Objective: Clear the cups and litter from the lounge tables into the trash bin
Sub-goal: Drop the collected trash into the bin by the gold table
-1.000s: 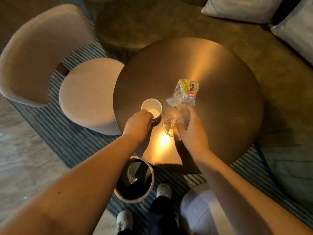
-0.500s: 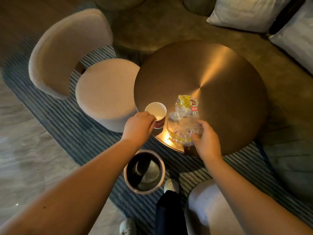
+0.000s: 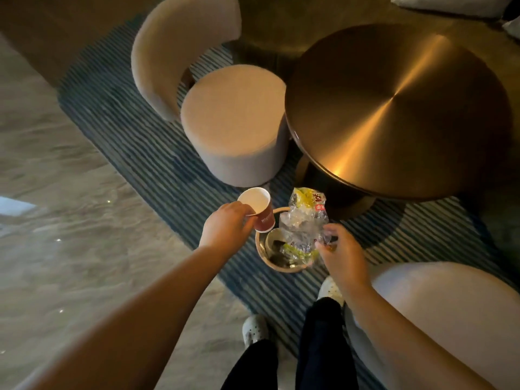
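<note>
Above the trash bin (image 3: 281, 268), which stands on the striped rug (image 3: 135, 130) just ahead of my white shoes (image 3: 254, 329), I have both pieces of litter in the air. My left grip (image 3: 228, 226) is curled round the paper cup (image 3: 260, 212), with the fingers over its rim and side. The cup is red-brown outside and white inside, and it is tilted with its mouth up and to the left. It hangs at the bin's left edge.

My right grip (image 3: 343, 257) pinches the crumpled plastic wrapper (image 3: 304, 223) at its lower right corner. The wrapper is clear with yellow and red print near the top. It dangles over the bin's mouth and hides much of its right half.

The bin is small and round with a pale rim, near the foot of the round brass-coloured bench (image 3: 394, 108). Something dark lies inside it, perhaps a liner or scrap, but the light is too poor for me to say.

A beige chair (image 3: 233, 122) stands just left of the bench. Another pale seat (image 3: 450, 305) is beside my right leg. The marble floor (image 3: 56, 220) lies left of the rug.
</note>
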A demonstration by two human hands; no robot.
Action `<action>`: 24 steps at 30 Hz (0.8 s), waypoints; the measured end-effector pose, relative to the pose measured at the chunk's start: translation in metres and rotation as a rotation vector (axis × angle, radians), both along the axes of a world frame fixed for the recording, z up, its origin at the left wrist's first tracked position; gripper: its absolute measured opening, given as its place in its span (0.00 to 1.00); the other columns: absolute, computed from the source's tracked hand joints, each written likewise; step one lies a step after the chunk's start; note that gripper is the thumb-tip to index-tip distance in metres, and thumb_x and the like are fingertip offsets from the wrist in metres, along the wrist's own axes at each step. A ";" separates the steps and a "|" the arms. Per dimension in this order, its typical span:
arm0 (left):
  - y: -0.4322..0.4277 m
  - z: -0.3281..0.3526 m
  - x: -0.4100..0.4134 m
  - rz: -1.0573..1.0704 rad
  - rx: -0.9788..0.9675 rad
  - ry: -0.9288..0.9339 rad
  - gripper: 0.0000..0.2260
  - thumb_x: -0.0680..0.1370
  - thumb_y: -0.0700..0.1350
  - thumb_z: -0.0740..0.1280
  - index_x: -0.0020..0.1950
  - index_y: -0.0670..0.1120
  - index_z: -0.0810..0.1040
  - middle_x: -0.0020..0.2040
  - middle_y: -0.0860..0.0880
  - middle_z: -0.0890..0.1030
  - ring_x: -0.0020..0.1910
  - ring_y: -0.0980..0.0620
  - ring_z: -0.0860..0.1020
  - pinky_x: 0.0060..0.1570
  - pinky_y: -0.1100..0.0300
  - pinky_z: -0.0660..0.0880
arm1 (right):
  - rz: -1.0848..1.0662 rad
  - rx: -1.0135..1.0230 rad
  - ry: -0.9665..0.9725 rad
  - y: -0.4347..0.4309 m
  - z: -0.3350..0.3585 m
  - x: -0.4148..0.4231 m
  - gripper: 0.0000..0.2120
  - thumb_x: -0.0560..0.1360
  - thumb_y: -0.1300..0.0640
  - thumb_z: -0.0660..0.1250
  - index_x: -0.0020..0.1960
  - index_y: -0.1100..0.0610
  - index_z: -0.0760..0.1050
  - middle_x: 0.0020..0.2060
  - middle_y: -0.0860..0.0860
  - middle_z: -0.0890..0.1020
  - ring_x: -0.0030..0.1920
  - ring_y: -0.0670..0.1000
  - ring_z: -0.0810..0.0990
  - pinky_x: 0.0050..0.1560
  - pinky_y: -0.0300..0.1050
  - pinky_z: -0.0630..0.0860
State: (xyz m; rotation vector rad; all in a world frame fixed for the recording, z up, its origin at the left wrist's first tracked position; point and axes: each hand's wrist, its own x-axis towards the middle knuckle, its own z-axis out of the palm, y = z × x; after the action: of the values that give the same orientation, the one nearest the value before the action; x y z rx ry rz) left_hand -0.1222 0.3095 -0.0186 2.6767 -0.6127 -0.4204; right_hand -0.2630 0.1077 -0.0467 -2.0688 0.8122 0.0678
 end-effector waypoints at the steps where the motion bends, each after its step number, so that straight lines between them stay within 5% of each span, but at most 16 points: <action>1: 0.005 -0.006 -0.004 0.015 0.005 0.008 0.10 0.77 0.50 0.64 0.57 0.51 0.78 0.56 0.53 0.79 0.53 0.53 0.75 0.49 0.58 0.73 | 0.011 0.002 0.019 0.004 -0.004 -0.002 0.15 0.72 0.57 0.71 0.57 0.50 0.74 0.52 0.46 0.79 0.48 0.45 0.78 0.44 0.39 0.73; 14: -0.014 -0.182 -0.036 0.070 0.063 0.232 0.11 0.78 0.50 0.61 0.59 0.50 0.77 0.58 0.51 0.78 0.57 0.52 0.73 0.55 0.56 0.71 | 0.266 -0.063 0.293 -0.022 -0.156 -0.002 0.15 0.77 0.54 0.65 0.63 0.53 0.71 0.55 0.48 0.78 0.52 0.49 0.78 0.41 0.41 0.69; 24: -0.057 -0.346 -0.023 0.069 0.118 0.303 0.10 0.78 0.51 0.59 0.56 0.52 0.76 0.55 0.52 0.77 0.51 0.55 0.73 0.50 0.60 0.71 | 0.360 -0.045 0.340 -0.050 -0.311 0.036 0.19 0.77 0.53 0.64 0.67 0.51 0.68 0.63 0.49 0.74 0.58 0.51 0.76 0.54 0.48 0.75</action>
State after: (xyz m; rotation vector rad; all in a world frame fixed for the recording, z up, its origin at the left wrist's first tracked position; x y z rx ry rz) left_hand -0.1448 0.2528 -0.3647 2.6573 -0.4157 -0.8460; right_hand -0.2272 0.0582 -0.3573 -2.2578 0.6318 0.6176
